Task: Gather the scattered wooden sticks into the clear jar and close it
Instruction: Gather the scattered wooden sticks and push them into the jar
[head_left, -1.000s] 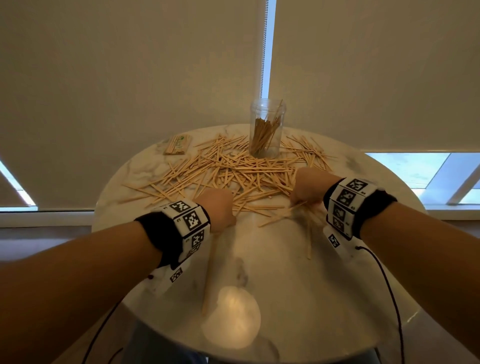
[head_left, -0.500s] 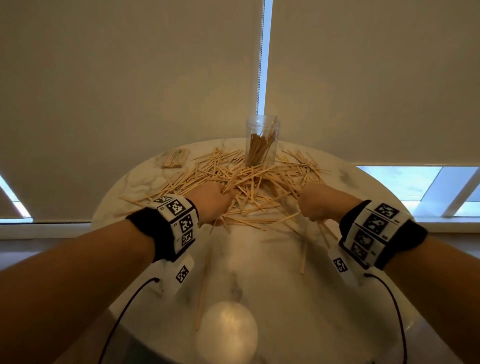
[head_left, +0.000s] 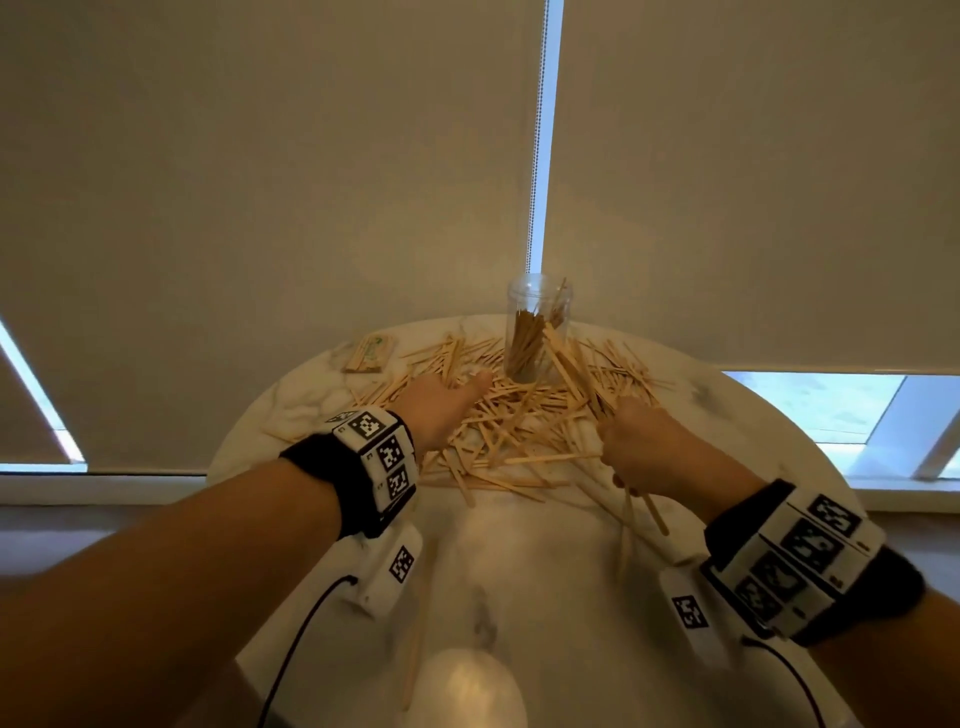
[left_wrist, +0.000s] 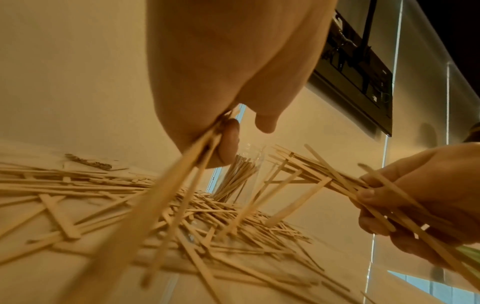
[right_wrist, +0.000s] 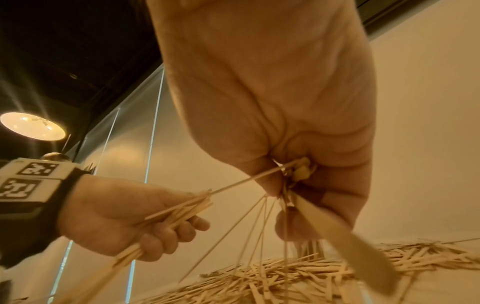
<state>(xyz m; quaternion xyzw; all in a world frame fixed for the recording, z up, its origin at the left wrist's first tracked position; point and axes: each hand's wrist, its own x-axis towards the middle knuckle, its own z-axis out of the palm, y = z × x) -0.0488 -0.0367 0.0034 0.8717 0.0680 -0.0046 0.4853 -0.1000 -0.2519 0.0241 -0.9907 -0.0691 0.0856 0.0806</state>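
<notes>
A clear jar stands open at the far side of the round marble table, with several wooden sticks upright inside it. Loose wooden sticks lie heaped in front of the jar. My left hand is raised over the pile's left part and grips a bundle of sticks. My right hand, right of the pile, grips another bundle that fans out both ways. In the left wrist view the jar shows just beyond my fingers.
A small flat packet lies at the table's far left. A few stray sticks lie nearer me. Closed roller blinds hang right behind the table. Cables run from both wristbands.
Both hands have moved from the pile's near edge further in toward the jar, and each now holds a bundle of sticks lifted off the table.
</notes>
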